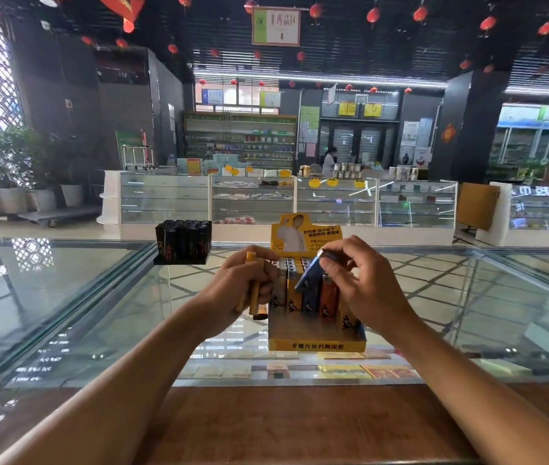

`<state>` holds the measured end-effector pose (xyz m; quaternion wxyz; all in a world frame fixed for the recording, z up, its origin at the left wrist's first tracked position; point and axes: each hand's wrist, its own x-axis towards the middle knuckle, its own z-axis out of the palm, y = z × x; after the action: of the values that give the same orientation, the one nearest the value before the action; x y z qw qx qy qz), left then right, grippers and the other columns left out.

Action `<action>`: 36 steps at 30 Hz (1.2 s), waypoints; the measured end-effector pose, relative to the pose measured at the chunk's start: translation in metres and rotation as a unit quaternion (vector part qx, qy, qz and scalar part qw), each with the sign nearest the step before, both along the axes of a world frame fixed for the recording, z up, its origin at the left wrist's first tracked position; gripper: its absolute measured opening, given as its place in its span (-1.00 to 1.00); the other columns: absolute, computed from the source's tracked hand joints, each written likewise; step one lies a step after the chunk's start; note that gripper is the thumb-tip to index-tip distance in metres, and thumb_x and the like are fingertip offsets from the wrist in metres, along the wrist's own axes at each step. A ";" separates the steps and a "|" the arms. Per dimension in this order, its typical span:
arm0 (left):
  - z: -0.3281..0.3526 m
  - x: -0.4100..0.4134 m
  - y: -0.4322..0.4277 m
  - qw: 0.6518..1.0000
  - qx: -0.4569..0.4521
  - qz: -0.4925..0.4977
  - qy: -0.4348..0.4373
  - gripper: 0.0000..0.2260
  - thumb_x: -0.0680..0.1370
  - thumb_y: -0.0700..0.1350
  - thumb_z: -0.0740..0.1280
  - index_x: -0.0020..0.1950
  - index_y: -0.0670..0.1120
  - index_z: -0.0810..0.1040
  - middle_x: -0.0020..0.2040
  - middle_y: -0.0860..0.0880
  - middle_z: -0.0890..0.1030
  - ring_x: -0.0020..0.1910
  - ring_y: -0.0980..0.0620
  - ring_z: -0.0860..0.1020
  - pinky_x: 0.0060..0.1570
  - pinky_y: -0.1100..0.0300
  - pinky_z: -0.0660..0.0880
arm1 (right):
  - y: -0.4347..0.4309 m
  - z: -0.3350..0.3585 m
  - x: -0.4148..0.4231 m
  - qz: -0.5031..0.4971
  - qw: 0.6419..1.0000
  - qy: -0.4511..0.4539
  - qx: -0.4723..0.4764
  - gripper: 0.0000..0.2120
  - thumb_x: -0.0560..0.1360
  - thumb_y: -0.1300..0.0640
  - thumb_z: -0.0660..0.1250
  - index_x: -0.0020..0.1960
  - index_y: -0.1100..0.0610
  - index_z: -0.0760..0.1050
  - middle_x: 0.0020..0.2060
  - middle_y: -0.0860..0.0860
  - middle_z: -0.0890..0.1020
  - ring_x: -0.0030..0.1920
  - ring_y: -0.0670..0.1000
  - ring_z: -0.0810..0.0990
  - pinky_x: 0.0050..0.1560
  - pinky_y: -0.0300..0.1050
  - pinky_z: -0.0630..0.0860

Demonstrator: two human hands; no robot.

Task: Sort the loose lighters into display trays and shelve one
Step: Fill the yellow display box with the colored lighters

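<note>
Left hand (233,290) grips at least two yellow lighters (253,298); right hand (367,283) pinches one blue lighter (308,275) over tray (316,345).

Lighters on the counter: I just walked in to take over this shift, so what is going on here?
A person at the glass counter is filling a yellow display tray with lighters. The right hand pinches a blue lighter, tilted, over the standing lighters at the back of the tray. The left hand grips a few yellow lighters beside the tray. The tray's front is not yet filled. A black tray packed with dark lighters stands farther back on the left.
</note>
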<state>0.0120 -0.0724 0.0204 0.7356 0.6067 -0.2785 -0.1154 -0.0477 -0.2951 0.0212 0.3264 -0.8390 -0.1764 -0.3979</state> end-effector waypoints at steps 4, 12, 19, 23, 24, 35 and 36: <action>0.000 -0.001 0.002 1.000 -0.001 0.000 0.011 -0.73 0.61 -0.41 0.25 0.28 -0.22 0.52 -0.05 -0.21 0.59 -0.19 -0.04 0.59 -0.21 0.13 0.59 | 0.000 -0.004 0.006 -0.034 0.998 -0.006 -0.044 -0.83 0.58 0.14 0.41 0.15 0.13 0.63 -0.02 -0.04 0.60 0.00 -0.21 0.53 0.02 -0.51 0.36; 0.000 -0.004 0.003 0.998 0.012 -0.029 -0.053 -0.72 0.61 -0.20 0.35 0.23 -0.35 0.47 0.04 -0.31 0.68 -0.16 -0.12 0.68 -0.19 0.04 0.67 | 0.003 -0.010 0.008 -0.058 0.995 -0.007 -0.085 -0.78 0.53 0.08 0.47 0.17 0.05 0.64 0.04 -0.05 0.67 0.12 -0.04 0.57 0.20 0.02 0.51; 0.003 -0.008 0.005 0.996 0.067 -0.015 -0.049 -0.66 0.61 -0.01 0.35 0.26 -0.22 0.48 0.02 -0.27 0.70 -0.27 -0.13 0.68 -0.47 0.14 0.60 | 0.001 -0.012 0.008 -0.061 0.994 -0.005 -0.089 -0.80 0.51 0.09 0.49 0.12 0.06 0.66 0.00 -0.05 0.66 0.08 -0.02 0.57 0.15 0.08 0.54; 0.003 -0.009 0.004 0.997 0.056 -0.031 -0.036 -0.71 0.63 -0.05 0.32 0.26 -0.22 0.49 -0.03 -0.28 0.69 -0.26 -0.12 0.67 -0.44 0.13 0.61 | 0.001 -0.010 0.008 -0.057 0.995 -0.007 -0.083 -0.82 0.48 0.11 0.52 0.07 0.06 0.69 -0.04 -0.07 0.65 0.04 -0.04 0.57 0.10 0.07 0.55; 0.003 -0.009 0.004 0.997 0.054 -0.039 -0.031 -0.74 0.64 -0.07 0.32 0.24 -0.20 0.51 0.00 -0.30 0.69 -0.23 -0.14 0.68 -0.39 0.10 0.62 | 0.001 -0.010 0.008 -0.057 0.995 -0.003 -0.083 -0.83 0.46 0.11 0.53 0.05 0.06 0.69 -0.05 -0.08 0.64 0.03 -0.05 0.56 0.09 0.07 0.55; 0.003 -0.010 0.004 0.996 0.054 -0.072 -0.011 -0.78 0.65 -0.20 0.29 0.23 -0.28 0.57 0.15 -0.29 0.68 0.11 -0.25 0.67 0.01 0.02 0.69 | 0.001 -0.011 0.008 -0.051 0.995 0.020 -0.078 -0.83 0.47 0.05 0.50 0.05 0.03 0.69 -0.04 -0.12 0.59 0.06 -0.05 0.54 0.13 0.12 0.52; 0.002 -0.010 0.004 0.996 0.053 -0.071 -0.014 -0.79 0.64 -0.19 0.30 0.22 -0.27 0.58 0.14 -0.29 0.68 0.10 -0.25 0.68 0.01 0.03 0.69 | 0.002 -0.010 0.007 -0.048 0.996 0.020 -0.078 -0.82 0.49 0.00 0.46 0.05 0.03 0.68 -0.04 -0.12 0.60 0.06 -0.05 0.55 0.13 0.12 0.52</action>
<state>0.0020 -0.0687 0.0224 0.6883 0.6251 -0.3244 -0.1737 -0.0407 -0.2933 0.0111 0.2439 -0.8773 -0.1599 -0.3812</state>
